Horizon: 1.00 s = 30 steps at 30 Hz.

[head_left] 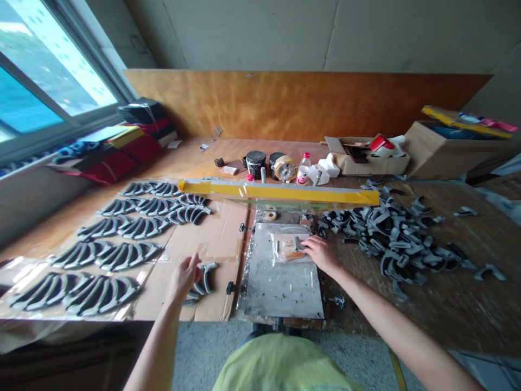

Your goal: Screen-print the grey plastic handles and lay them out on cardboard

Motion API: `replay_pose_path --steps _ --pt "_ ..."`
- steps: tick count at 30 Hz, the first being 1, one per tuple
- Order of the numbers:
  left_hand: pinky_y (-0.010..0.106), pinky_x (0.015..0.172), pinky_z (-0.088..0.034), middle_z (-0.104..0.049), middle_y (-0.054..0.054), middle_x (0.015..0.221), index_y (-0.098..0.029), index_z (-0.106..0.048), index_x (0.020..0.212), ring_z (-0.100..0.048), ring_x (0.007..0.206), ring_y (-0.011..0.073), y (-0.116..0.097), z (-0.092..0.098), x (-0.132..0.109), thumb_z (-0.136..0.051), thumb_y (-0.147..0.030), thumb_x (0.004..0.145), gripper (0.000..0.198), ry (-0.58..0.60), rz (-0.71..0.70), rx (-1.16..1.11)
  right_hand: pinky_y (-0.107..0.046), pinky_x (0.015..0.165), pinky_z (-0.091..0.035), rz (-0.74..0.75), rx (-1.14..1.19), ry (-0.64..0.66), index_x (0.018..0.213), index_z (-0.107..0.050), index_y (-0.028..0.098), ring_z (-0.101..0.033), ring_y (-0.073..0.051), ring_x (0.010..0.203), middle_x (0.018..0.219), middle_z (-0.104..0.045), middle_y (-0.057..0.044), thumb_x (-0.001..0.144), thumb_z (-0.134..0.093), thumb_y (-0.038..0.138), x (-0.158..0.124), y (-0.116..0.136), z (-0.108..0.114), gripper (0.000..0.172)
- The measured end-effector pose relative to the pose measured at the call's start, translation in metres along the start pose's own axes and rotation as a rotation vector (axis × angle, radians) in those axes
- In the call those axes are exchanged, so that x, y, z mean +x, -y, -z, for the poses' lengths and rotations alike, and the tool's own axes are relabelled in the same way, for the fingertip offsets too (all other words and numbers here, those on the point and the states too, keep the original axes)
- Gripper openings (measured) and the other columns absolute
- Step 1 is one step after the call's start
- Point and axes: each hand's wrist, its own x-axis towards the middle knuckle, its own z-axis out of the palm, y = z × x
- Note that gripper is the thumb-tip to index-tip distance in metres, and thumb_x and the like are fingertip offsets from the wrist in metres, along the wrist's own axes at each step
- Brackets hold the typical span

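Note:
My right hand (319,251) is closed on a small grey curved plastic piece (299,244), held over a clear-wrapped pad on the grey metal plate (280,293). To the left, my left hand (185,275) hovers over the cardboard sheet (220,233), its fingers apart and nothing visible in them. Just beside its fingertips lies a grey curved piece (208,278), with others partly hidden behind the hand. Rows of similar grey pieces (101,296) fan out across the left side of the table. A large loose heap of them (394,233) covers the right side.
A long yellow-taped bar (280,193) spans the table behind the plate. Past it stand black tubs (256,163), a tape roll (285,168) and a red-capped bottle (303,169). Open cardboard boxes (370,163) sit at the back right. Black clamp knobs (230,288) flank the plate.

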Motion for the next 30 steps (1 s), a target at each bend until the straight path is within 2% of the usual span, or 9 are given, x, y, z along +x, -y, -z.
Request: replay_pose_path --steps 4,6,10,14,17,19,22,26,30 --pt "0.022 0.051 -0.045 -0.06 -0.003 0.058 -0.018 -0.061 0.106 -0.054 0.048 0.0112 -0.112 -0.021 0.002 -0.05 -0.068 0.082 0.056 0.05 -0.338 -0.522 -0.031 0.084 -0.043 0.101 -0.029 0.09 0.091 -0.071 0.02 -0.058 -0.019 0.092 0.091 -0.069 -0.003 0.084 -0.067 0.014 0.022 0.046 -0.027 0.01" --pt "0.021 0.05 -0.045 -0.061 -0.003 0.058 -0.018 -0.06 0.097 -0.054 0.047 0.0104 -0.152 -0.025 0.0 -0.05 -0.067 0.084 0.051 0.073 -0.438 -0.689 -0.033 0.085 -0.043 0.083 -0.101 0.126 0.089 -0.071 0.02 -0.058 -0.02 0.094 0.09 -0.069 -0.003 0.086 -0.066 0.017 0.025 0.055 -0.03 0.006" --pt "0.021 0.045 -0.043 -0.06 -0.001 0.054 -0.019 -0.055 0.075 -0.052 0.044 0.0105 -0.182 -0.029 -0.004 -0.047 -0.063 0.087 0.047 0.091 -0.481 -0.803 -0.036 0.086 -0.048 0.059 -0.206 0.119 0.094 -0.071 0.018 -0.06 -0.022 0.096 0.094 -0.07 -0.007 0.088 -0.064 0.019 0.021 0.066 -0.028 0.009" --pt "0.025 0.052 -0.048 -0.066 0.002 0.061 -0.017 -0.065 0.08 -0.058 0.054 0.0146 -0.159 -0.021 -0.02 -0.048 -0.06 0.087 0.047 0.097 -0.44 -0.688 -0.033 0.083 -0.055 0.04 -0.173 -0.003 0.092 -0.072 0.016 -0.065 -0.019 0.091 0.086 -0.074 -0.005 0.09 -0.06 0.018 0.016 0.062 -0.01 0.013" --pt "0.028 0.063 -0.052 -0.072 0.005 0.077 -0.017 -0.072 0.092 -0.066 0.074 0.0208 -0.127 -0.013 -0.04 -0.053 -0.065 0.083 0.053 0.16 -0.357 -0.571 -0.026 0.077 -0.057 -0.078 -0.16 -0.121 0.078 -0.07 0.015 -0.066 -0.014 0.081 0.082 -0.073 -0.004 0.097 -0.042 0.022 0.019 0.037 0.023 0.035" --pt "0.029 0.068 -0.052 -0.074 0.005 0.086 -0.018 -0.074 0.096 -0.066 0.082 0.0226 -0.099 -0.016 -0.052 -0.058 -0.067 0.079 0.054 0.251 -0.248 -0.485 -0.031 0.083 -0.056 -0.145 -0.177 -0.178 0.094 -0.072 0.008 -0.067 -0.017 0.085 0.091 -0.073 -0.007 0.097 -0.04 0.024 0.029 0.02 0.046 0.036" --pt "0.028 0.067 -0.052 -0.073 0.004 0.087 -0.019 -0.068 0.118 -0.066 0.079 0.0212 -0.055 -0.037 -0.058 -0.064 -0.064 0.075 0.062 0.405 -0.106 -0.446 -0.039 0.098 -0.051 -0.161 -0.148 -0.214 0.12 -0.066 0.013 -0.063 -0.023 0.107 0.116 -0.067 -0.013 0.092 -0.054 0.024 0.058 0.015 0.063 0.032" --pt "0.026 0.063 -0.049 -0.067 0.0 0.075 -0.019 -0.047 0.143 -0.063 0.069 0.0175 -0.009 -0.076 -0.05 -0.065 -0.063 0.075 0.082 0.43 -0.074 -0.487 -0.04 0.105 -0.044 -0.063 -0.197 -0.06 0.135 -0.054 0.017 -0.051 -0.026 0.124 0.136 -0.054 -0.013 0.083 -0.068 0.021 0.104 0.041 0.054 0.055" --pt "0.027 0.063 -0.048 -0.064 -0.002 0.074 -0.019 -0.045 0.144 -0.06 0.067 0.0164 0.006 -0.092 -0.046 -0.061 -0.061 0.08 0.078 0.422 -0.085 -0.485 -0.032 0.086 -0.048 -0.134 -0.302 0.19 0.122 -0.059 0.018 -0.06 -0.024 0.105 0.113 -0.066 -0.01 0.081 -0.069 0.02 0.125 0.058 0.038 0.042"
